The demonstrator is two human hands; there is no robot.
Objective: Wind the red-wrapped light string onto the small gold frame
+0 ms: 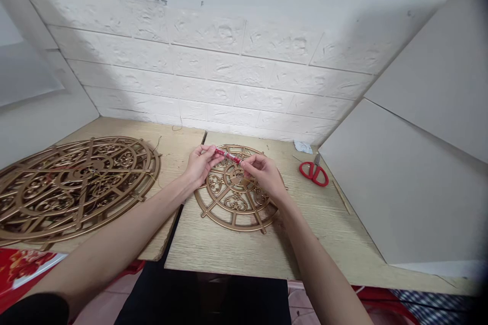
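Note:
Between my two hands is a slim red pen (227, 156) with pale bands, held level above the work surface. My left hand (200, 165) has its thumb and fingers closed on the pen's left end. At the other end, the fingertips of my right hand (262, 170) pinch it. Below both hands lies a round gold-brown openwork panel (234, 223) with rings, spokes and scroll patterns. Its upper part is partly covered by my hands and the pen.
Several similar round panels (82, 221) are stacked at the left, with loose thread across them. Red-handled scissors (314, 172) and a small pale packet (303, 147) lie at the right. A gap divides the boards. White walls (236, 91) enclose the back and sides.

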